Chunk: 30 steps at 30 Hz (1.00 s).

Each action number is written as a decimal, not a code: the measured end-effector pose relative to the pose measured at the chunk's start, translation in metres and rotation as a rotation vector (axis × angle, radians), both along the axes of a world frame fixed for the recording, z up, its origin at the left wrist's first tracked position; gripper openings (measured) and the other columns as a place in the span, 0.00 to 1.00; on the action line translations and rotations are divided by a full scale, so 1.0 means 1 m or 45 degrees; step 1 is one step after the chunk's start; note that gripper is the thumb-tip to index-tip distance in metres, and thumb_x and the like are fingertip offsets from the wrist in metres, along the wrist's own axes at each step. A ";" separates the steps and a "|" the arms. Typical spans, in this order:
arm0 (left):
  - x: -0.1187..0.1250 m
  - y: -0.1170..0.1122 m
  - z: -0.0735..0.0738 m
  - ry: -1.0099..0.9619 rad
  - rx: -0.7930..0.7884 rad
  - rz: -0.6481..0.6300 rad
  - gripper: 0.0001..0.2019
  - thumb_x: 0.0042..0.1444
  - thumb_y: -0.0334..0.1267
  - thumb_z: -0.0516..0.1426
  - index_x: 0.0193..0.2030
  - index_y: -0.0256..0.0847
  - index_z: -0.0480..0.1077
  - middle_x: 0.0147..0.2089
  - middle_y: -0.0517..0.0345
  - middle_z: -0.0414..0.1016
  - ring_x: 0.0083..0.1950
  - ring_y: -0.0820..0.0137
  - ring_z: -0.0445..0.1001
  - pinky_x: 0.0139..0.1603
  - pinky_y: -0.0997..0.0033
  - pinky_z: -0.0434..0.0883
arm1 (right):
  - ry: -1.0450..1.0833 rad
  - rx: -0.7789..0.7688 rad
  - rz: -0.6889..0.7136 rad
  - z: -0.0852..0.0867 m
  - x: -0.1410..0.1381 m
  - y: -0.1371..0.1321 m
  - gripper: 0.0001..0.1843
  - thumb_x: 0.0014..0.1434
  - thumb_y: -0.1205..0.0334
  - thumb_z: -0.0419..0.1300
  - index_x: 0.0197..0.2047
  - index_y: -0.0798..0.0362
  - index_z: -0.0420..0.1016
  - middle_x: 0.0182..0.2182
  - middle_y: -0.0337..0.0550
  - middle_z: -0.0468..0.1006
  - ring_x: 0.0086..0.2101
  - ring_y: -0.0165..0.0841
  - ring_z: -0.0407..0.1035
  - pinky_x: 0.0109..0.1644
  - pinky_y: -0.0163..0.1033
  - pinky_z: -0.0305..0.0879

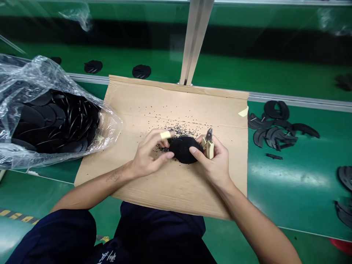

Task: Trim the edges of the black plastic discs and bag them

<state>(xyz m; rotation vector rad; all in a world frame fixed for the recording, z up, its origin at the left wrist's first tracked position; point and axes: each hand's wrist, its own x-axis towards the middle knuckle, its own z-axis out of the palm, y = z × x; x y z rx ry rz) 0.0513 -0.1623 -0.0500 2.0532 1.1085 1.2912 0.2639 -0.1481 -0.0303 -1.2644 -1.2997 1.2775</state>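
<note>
Right hand's grip [216, 159] around side cutters [209, 141], left hand [150, 154] curled on black disc [182, 149]

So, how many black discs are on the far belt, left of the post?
3 black discs: one partly behind the plastic bag, one midway, one nearest the metal post. More may be hidden.

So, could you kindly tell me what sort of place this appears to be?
It looks like a factory assembly line: a green conveyor belt, a clear plastic bag of flat black parts, and yellow-handled side cutters.
</note>
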 end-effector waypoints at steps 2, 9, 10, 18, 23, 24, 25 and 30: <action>0.004 -0.001 0.001 -0.136 -0.274 -0.025 0.22 0.65 0.47 0.61 0.62 0.41 0.70 0.49 0.48 0.79 0.42 0.70 0.79 0.41 0.73 0.79 | -0.027 0.034 0.038 0.002 -0.002 -0.002 0.16 0.54 0.50 0.71 0.36 0.49 0.70 0.31 0.36 0.72 0.30 0.30 0.64 0.35 0.36 0.65; 0.012 -0.001 0.001 -0.221 -0.408 -0.070 0.11 0.65 0.43 0.61 0.47 0.38 0.79 0.39 0.54 0.81 0.39 0.72 0.78 0.40 0.75 0.76 | -0.041 0.116 0.139 0.000 -0.008 -0.009 0.17 0.57 0.47 0.69 0.37 0.50 0.71 0.32 0.37 0.74 0.30 0.30 0.66 0.35 0.37 0.67; 0.012 -0.001 0.001 -0.249 -0.428 -0.077 0.11 0.65 0.43 0.61 0.47 0.38 0.79 0.38 0.54 0.81 0.38 0.72 0.78 0.40 0.76 0.75 | -0.048 0.131 0.136 -0.001 -0.008 -0.009 0.18 0.57 0.46 0.70 0.37 0.50 0.71 0.32 0.38 0.74 0.30 0.31 0.67 0.35 0.37 0.68; 0.012 -0.002 -0.003 -0.346 -0.520 -0.067 0.13 0.63 0.43 0.63 0.47 0.36 0.80 0.39 0.52 0.83 0.39 0.70 0.79 0.40 0.75 0.76 | -0.013 0.228 0.147 -0.006 -0.007 -0.009 0.16 0.58 0.50 0.70 0.38 0.50 0.72 0.33 0.37 0.75 0.32 0.30 0.69 0.36 0.35 0.69; 0.012 -0.002 -0.001 -0.267 -0.407 -0.041 0.13 0.64 0.43 0.62 0.47 0.36 0.80 0.38 0.53 0.82 0.37 0.71 0.79 0.39 0.75 0.76 | -0.046 0.278 0.156 -0.008 -0.006 -0.009 0.11 0.60 0.56 0.69 0.39 0.49 0.72 0.33 0.37 0.76 0.32 0.30 0.71 0.36 0.35 0.70; 0.012 -0.002 0.000 -0.250 -0.376 -0.037 0.12 0.64 0.43 0.62 0.47 0.36 0.80 0.36 0.54 0.82 0.36 0.72 0.78 0.37 0.75 0.75 | -0.060 0.289 0.154 -0.008 -0.006 -0.009 0.11 0.60 0.57 0.69 0.39 0.49 0.72 0.34 0.37 0.76 0.32 0.30 0.71 0.36 0.35 0.71; 0.012 -0.002 0.000 -0.231 -0.344 -0.033 0.11 0.64 0.42 0.62 0.45 0.36 0.80 0.35 0.55 0.81 0.34 0.73 0.77 0.36 0.76 0.74 | -0.075 0.303 0.149 -0.009 -0.006 -0.009 0.10 0.60 0.57 0.69 0.39 0.49 0.72 0.34 0.38 0.77 0.32 0.31 0.71 0.36 0.35 0.71; 0.009 -0.001 0.001 -0.110 -0.180 -0.026 0.08 0.64 0.39 0.62 0.43 0.35 0.79 0.35 0.54 0.81 0.34 0.73 0.77 0.36 0.76 0.74 | -0.161 0.410 0.144 -0.011 -0.006 -0.011 0.09 0.61 0.59 0.68 0.41 0.49 0.73 0.35 0.39 0.79 0.34 0.32 0.74 0.39 0.37 0.73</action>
